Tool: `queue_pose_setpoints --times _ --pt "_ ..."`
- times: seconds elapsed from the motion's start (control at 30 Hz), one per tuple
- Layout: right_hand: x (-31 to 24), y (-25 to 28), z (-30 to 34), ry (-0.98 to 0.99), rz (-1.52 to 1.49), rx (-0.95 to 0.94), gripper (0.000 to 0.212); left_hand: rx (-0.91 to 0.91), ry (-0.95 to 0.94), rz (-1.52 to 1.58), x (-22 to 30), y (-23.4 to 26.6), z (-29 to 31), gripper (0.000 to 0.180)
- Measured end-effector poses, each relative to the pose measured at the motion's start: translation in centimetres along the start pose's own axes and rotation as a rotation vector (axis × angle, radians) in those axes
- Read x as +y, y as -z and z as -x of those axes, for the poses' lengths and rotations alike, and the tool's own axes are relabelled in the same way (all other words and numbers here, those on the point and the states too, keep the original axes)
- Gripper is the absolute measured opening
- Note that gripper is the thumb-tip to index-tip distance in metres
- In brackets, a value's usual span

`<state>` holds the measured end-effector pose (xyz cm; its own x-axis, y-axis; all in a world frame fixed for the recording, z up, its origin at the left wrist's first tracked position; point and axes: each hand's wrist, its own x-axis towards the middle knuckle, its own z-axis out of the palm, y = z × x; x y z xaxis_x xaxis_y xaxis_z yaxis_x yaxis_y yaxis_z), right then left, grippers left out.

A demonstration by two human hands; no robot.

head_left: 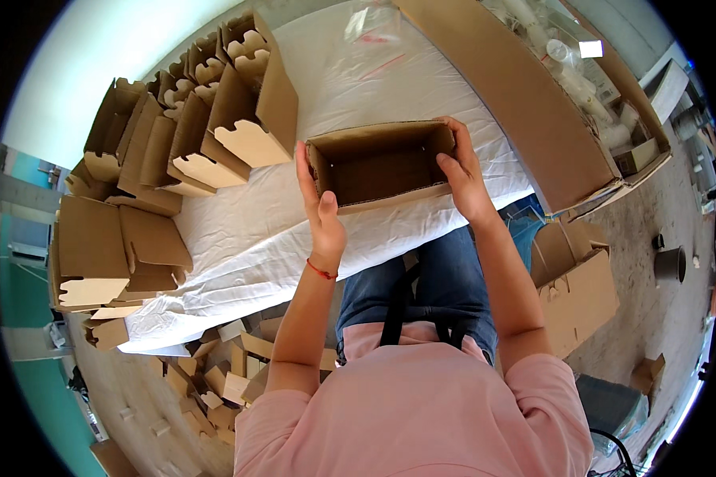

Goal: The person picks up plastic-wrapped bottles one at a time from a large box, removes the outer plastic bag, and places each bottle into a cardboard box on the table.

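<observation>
Between my two hands is an open-topped brown cardboard box (390,199), held at the near edge of the white-covered table. Its inside shows bare cardboard with small holes in the end walls. My left hand (321,219) presses flat against the box's left end, thumb at the near corner. At the opposite end my right hand (463,171) grips the wall, its thumb hooked over the rim and its fingers outside. Whether the box's underside touches the table cannot be seen.
Several folded open boxes (235,111) stand in rows at the table's left. A large carton (501,87) with clear plastic items lies along the right. Cardboard pieces (223,381) litter the floor at lower left; a flattened carton (577,302) and a dark bucket (670,265) are at right.
</observation>
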<state>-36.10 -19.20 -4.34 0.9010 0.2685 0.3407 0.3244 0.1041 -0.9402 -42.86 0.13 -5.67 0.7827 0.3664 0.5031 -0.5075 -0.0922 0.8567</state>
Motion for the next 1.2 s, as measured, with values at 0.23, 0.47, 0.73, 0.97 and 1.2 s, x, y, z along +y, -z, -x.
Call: queue_pose_setpoints --times 0.23,0.47,0.73,0.97,1.2 --pt "0.4 0.3 -0.5 -0.196 0.077 0.007 0.051 -0.045 0.05 -0.157 0.7 1.5 -1.0 0.06" --pt "-0.1 1.0 -0.5 -0.09 -0.04 -0.044 0.054 -0.131 0.195 -0.212 3.5 1.0 -3.7 0.042" --pt "-8.4 7.1 -3.0 0.349 0.666 0.086 0.043 -0.056 0.288 0.014 2.3 1.7 -3.8 0.05" --pt "-11.8 22.9 -14.1 0.085 1.26 0.202 0.033 -0.044 0.266 -0.031 2.7 1.4 -3.9 0.05" --pt "-5.3 23.2 -18.5 -0.229 1.659 0.016 0.05 -0.026 0.259 -0.047 2.3 1.6 -4.2 0.05"
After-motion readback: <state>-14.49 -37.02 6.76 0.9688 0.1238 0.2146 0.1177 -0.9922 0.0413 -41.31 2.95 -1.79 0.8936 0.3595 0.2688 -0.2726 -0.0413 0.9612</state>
